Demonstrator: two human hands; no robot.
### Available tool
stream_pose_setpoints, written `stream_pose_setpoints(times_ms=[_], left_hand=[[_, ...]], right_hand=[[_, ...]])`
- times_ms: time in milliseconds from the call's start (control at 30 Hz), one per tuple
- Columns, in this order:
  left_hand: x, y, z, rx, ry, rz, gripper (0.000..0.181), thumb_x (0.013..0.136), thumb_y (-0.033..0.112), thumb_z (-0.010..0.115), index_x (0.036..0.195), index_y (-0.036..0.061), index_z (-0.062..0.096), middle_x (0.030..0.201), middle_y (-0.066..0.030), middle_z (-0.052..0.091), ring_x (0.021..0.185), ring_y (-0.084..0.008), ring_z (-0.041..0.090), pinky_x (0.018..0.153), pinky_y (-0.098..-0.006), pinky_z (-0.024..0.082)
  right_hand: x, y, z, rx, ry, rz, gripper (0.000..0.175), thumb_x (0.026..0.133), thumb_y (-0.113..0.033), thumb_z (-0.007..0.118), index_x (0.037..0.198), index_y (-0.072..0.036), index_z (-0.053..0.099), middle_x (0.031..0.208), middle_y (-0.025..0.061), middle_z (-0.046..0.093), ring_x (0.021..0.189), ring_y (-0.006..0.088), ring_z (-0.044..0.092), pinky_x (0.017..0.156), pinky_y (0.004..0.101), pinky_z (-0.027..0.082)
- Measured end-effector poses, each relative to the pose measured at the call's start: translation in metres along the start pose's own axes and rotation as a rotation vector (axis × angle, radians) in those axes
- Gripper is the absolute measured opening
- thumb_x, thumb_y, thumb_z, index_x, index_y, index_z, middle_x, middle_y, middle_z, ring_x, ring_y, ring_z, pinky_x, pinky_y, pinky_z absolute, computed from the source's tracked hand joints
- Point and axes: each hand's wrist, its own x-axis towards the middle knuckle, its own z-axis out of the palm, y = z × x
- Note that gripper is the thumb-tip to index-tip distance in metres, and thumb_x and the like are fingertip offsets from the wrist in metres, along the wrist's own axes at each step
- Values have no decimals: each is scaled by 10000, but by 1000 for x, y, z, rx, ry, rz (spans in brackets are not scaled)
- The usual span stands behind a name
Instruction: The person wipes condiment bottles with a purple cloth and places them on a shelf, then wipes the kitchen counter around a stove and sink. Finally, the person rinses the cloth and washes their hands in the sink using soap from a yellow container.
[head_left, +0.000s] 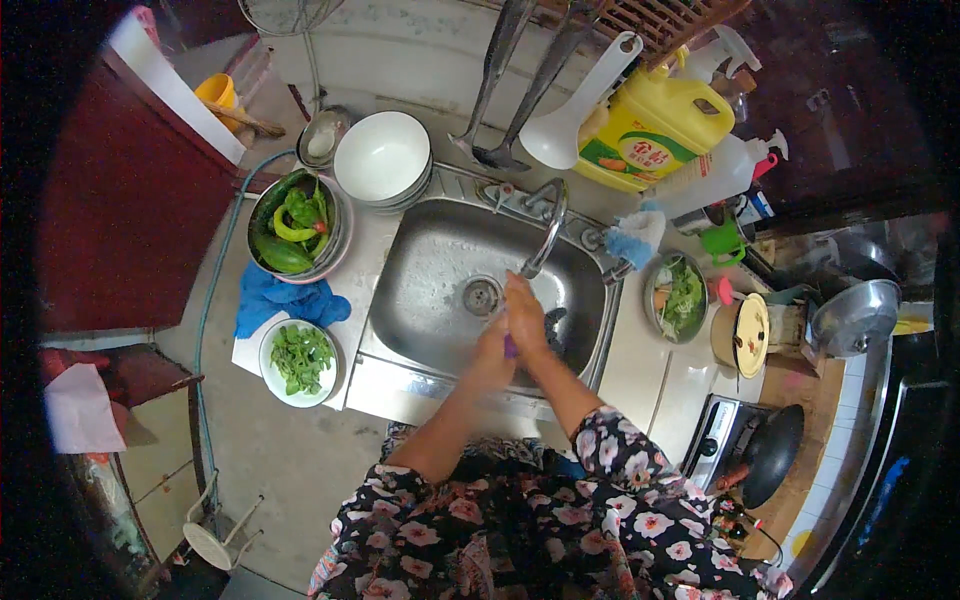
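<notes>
Both my hands are together over the stainless steel sink, just below the curved faucet. My left hand is blurred and lies against my right hand. Between them a small purple thing shows; which hand grips it I cannot tell. A dark thing lies in the basin, partly hidden behind my right hand. The metal drain is left of my hands. A bowl of leafy greens stands left of the sink, and a bowl of green peppers and cucumbers sits farther up.
Stacked white bowls stand at the sink's upper left, beside a blue cloth. A yellow detergent jug, hanging ladles and a blue-white scrubber are behind the sink. On the right are a glass bowl of greens, an enamel pot and a wok.
</notes>
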Motion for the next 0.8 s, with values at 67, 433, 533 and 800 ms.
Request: stream_pose_setpoints(times_ms=[67, 433, 533, 800], left_hand=[[-5, 34, 20, -215, 91, -257, 399, 858, 410, 469, 1153, 143, 491, 1059, -34, 557, 971, -171, 521, 864, -328, 409], [-6, 55, 48, -397, 56, -455, 442, 863, 410, 465, 1200, 124, 450, 1114, -15, 524, 1004, -180, 515, 820, -320, 444], [5, 57, 0, -460, 290, -395, 426, 873, 433, 425, 1185, 145, 457, 1095, -15, 521, 975, -182, 515, 809, -363, 446], [-16, 54, 57, -454, 128, -483, 384, 882, 358, 415, 1167, 107, 461, 1088, -45, 524, 992, -198, 507, 863, -331, 426]], right_hand=[[-15, 2, 4, 7, 8, 42, 450, 884, -265, 417, 1243, 8, 411, 1286, 165, 420, 1182, 269, 404, 991, 302, 283], [3, 10, -17, 17, -18, 178, 354, 855, -226, 416, 1150, -39, 471, 1189, 185, 479, 1096, 344, 461, 893, 363, 374], [-44, -29, 23, -59, -41, -35, 364, 852, -242, 407, 1165, -62, 459, 1173, 199, 477, 1090, 348, 458, 895, 378, 367], [-8, 3, -20, -50, 52, 42, 442, 843, -277, 498, 1186, 0, 472, 1221, 158, 475, 1155, 203, 425, 948, 272, 324]])
